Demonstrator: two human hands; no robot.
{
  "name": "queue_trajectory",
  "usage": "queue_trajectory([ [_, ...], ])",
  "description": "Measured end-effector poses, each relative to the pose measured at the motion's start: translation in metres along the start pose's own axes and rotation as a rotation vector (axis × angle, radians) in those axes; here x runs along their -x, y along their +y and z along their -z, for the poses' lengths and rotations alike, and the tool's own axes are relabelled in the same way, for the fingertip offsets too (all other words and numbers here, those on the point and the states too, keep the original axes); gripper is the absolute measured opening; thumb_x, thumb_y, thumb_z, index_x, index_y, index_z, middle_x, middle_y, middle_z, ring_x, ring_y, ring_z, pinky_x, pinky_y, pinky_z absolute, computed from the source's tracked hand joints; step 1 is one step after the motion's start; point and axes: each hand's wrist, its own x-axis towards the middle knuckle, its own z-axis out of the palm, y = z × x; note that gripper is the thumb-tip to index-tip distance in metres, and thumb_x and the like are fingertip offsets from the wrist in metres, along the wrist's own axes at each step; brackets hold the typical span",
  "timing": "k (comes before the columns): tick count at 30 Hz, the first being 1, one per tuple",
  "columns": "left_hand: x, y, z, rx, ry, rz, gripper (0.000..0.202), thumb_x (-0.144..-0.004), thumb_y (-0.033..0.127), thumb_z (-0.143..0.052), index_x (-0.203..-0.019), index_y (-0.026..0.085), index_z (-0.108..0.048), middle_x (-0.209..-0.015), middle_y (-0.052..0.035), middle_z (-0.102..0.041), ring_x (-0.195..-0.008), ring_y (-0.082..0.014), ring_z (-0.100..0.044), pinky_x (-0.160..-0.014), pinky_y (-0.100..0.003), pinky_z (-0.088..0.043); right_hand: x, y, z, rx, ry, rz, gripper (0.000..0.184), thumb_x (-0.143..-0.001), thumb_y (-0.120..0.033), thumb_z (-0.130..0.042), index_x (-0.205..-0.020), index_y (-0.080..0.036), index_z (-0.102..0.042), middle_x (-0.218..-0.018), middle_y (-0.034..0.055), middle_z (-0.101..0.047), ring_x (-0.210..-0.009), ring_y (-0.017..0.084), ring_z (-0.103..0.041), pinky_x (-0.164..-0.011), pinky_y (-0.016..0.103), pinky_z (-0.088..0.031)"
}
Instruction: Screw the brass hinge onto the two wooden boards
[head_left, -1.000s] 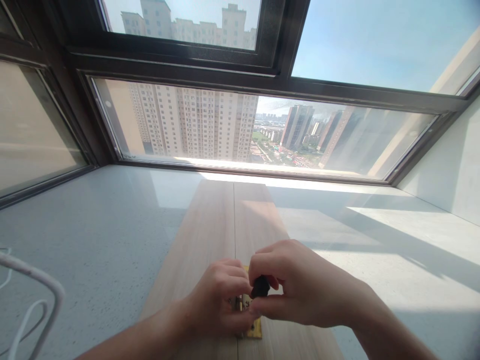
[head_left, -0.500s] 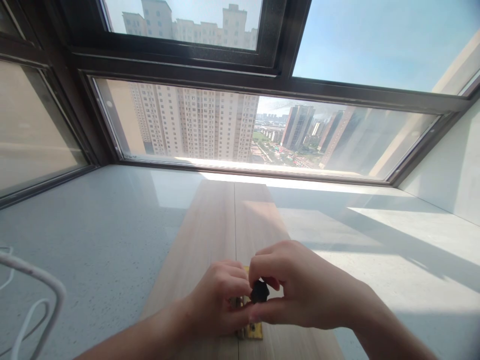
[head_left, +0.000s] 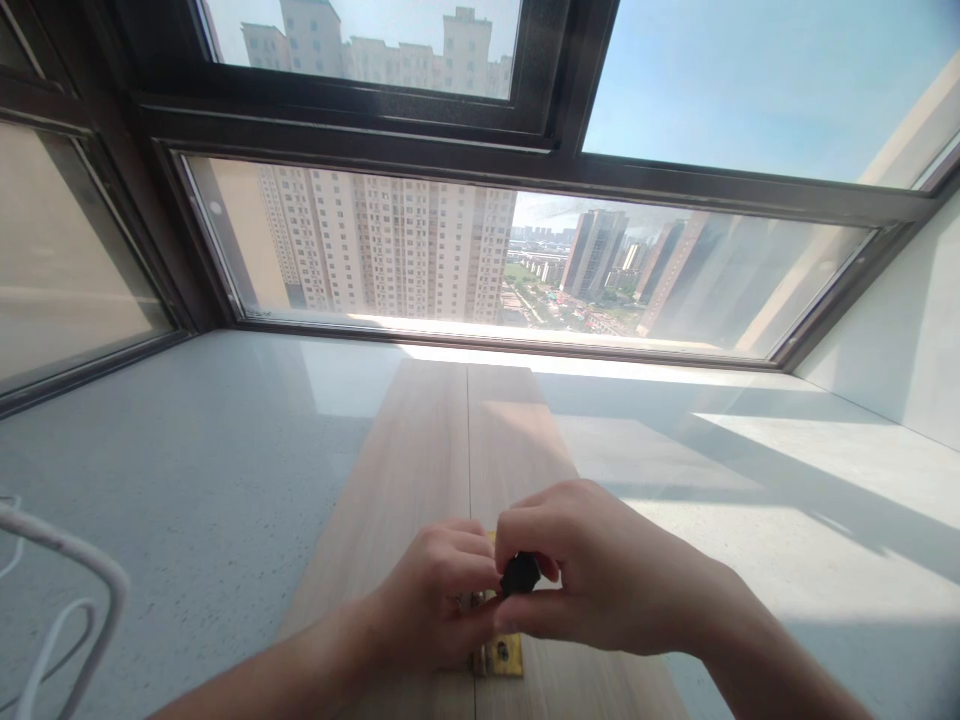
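My right hand (head_left: 592,570) is closed, thumb and fingers gripping the black handle of a screwdriver (head_left: 520,574), seen nearly end-on from above. Its shaft and tip are hidden below the fingers. Close against it on the left, my left hand (head_left: 431,590) is closed in a pinch; what lies between its fingertips is hidden. Under both hands a brass-coloured hinge (head_left: 508,655) lies across the seam of two pale wooden boards (head_left: 420,450). One screw hole shows at the hinge's near right corner.
The boards run away from me over a speckled white sill (head_left: 225,480) to a dark-framed window (head_left: 525,345). White cables (head_left: 97,570) loop at the left edge. Sunlight and shadow bands fall on the sill at right.
The screwdriver handle has turned and tilted slightly in my right hand, whose fingers have shifted a little. My left hand keeps nearly the same place.
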Motion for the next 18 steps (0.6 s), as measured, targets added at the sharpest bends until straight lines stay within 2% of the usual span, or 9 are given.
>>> queue_trajectory([
  [1, -0.0001, -0.0002, -0.0002, 0.007, 0.003, -0.006, 0.033, -0.092, 0.040, -0.051, -0.075, 0.015, -0.065, -0.070, -0.0085, -0.068, -0.073, -0.0167, -0.065, -0.070, -0.026, -0.050, 0.0002, 0.0000, 0.0001, -0.005, 0.000, 0.001, 0.015, -0.074, -0.029, -0.072, -0.075, -0.017, -0.063, -0.064, -0.0031, -0.059, -0.057, 0.009, -0.048, -0.052, 0.021, -0.031],
  [5, -0.0010, 0.0003, -0.0006, 0.033, 0.005, -0.034, 0.029, -0.095, 0.034, -0.046, -0.083, 0.015, -0.065, -0.081, -0.0086, -0.071, -0.078, -0.0161, -0.067, -0.073, -0.027, -0.051, 0.0012, -0.0009, 0.0008, -0.048, -0.004, 0.081, 0.016, -0.072, -0.015, -0.066, -0.088, -0.018, -0.066, -0.069, -0.0039, -0.058, -0.060, 0.008, -0.049, -0.055, 0.020, -0.034],
  [10, -0.0012, 0.0026, 0.0005, 0.014, -0.032, 0.002, 0.028, -0.092, 0.039, -0.051, -0.087, 0.016, -0.067, -0.076, -0.0079, -0.070, -0.076, -0.0171, -0.067, -0.072, -0.027, -0.051, 0.0026, -0.0015, 0.0006, -0.021, -0.038, 0.067, 0.005, -0.075, -0.017, -0.064, -0.080, -0.018, -0.063, -0.064, -0.0051, -0.055, -0.056, 0.007, -0.045, -0.053, 0.020, -0.031],
  [12, -0.0004, 0.0022, 0.0005, 0.004, -0.020, 0.025, 0.028, -0.090, 0.040, -0.054, -0.086, 0.016, -0.068, -0.075, -0.0080, -0.070, -0.073, -0.0170, -0.066, -0.070, -0.027, -0.050, 0.0023, -0.0010, 0.0008, -0.005, -0.040, 0.049, 0.004, -0.076, -0.020, -0.066, -0.077, -0.018, -0.063, -0.063, -0.0055, -0.054, -0.055, 0.007, -0.044, -0.052, 0.020, -0.029],
  [18, 0.0000, -0.0007, -0.0016, 0.032, 0.007, -0.025, 0.034, -0.090, 0.042, -0.055, -0.071, 0.015, -0.062, -0.068, -0.0077, -0.067, -0.071, -0.0163, -0.066, -0.068, -0.024, -0.049, -0.0012, 0.0003, 0.0016, 0.052, -0.010, -0.068, 0.030, -0.072, -0.043, -0.076, -0.074, -0.017, -0.062, -0.060, -0.0040, -0.055, -0.053, 0.008, -0.043, -0.048, 0.022, -0.025],
])
